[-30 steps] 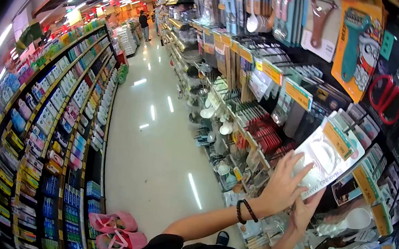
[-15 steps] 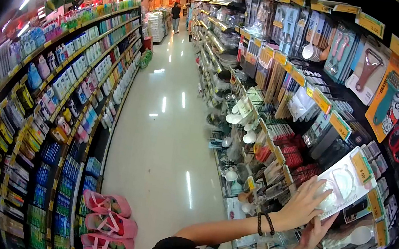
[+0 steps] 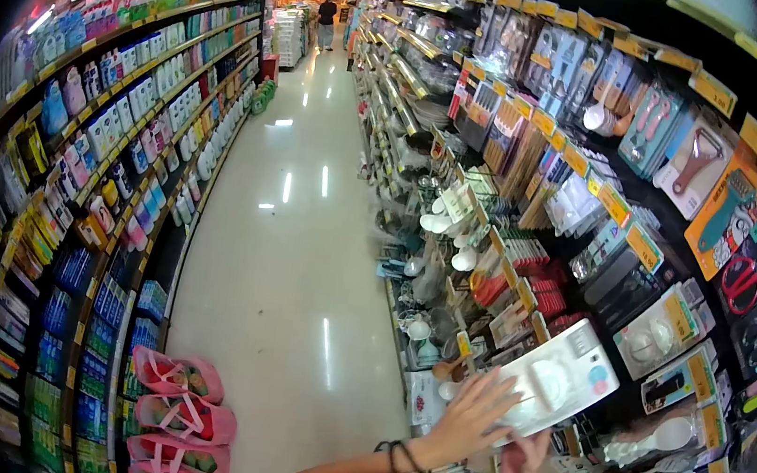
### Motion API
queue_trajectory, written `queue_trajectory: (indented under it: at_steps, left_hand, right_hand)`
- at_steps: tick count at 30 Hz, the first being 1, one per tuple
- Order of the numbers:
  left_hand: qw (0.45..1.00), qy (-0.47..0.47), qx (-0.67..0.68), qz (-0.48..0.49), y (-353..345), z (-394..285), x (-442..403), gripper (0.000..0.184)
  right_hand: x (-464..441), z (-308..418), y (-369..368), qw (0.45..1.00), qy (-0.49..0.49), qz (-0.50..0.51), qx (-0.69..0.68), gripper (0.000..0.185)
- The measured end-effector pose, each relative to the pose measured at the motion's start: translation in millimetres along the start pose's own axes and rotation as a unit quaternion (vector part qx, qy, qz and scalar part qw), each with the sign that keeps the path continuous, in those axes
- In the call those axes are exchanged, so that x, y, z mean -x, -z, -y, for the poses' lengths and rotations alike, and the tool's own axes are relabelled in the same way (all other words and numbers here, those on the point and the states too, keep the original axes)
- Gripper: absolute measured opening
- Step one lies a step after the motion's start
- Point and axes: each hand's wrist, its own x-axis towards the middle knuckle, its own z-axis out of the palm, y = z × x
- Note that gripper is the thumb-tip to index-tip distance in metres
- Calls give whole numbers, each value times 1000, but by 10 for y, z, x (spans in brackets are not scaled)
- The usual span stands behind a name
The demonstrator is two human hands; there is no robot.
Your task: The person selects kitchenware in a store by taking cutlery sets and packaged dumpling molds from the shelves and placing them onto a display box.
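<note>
A white packaged dumpling maker (image 3: 560, 377) is held tilted in front of the right-hand rack, with its moulded rounded shape showing. My left hand (image 3: 470, 418), with a dark beaded bracelet at the wrist, lies with its fingers over the pack's lower left end. Under the bottom edge, my right hand (image 3: 523, 458) grips the pack, its fingers partly hidden and a little blurred. Right of the held one, a similar dumpling maker pack (image 3: 662, 333) hangs behind a yellow price tag (image 3: 681, 316).
Kitchen tools hang close on the right, among them a peeler (image 3: 698, 162) and red-handled scissors (image 3: 743, 284). Bottle-filled shelves (image 3: 116, 138) line the left side, with pink bags (image 3: 184, 421) at their foot. A person (image 3: 326, 22) stands far down the aisle (image 3: 287, 254).
The dumpling maker pack has come away from the rack, down and to the left, in both hands. The similar pack behind it now shows.
</note>
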Motion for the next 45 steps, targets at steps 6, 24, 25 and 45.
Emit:
queue_trajectory:
  at_steps: [6,24,25,45]
  left_hand:
    - [989,113,-76,-62,528,305,968,53]
    - [769,400,-434,-245,2678,705,2153,45]
    - [762,406,-439,-249,2776,726,2151,48]
    - [435,532,-501,-526,3137,-410,3315,39]
  right_hand:
    - [172,-888,-290,978,-156,84,106,46]
    - [323,-3228,-2828,714,-467,501,146,40]
    - [349,-3345,-2927,711,-479,500,125,39]
    - [2039,-4006,-4120,577,-453,664,145,26]
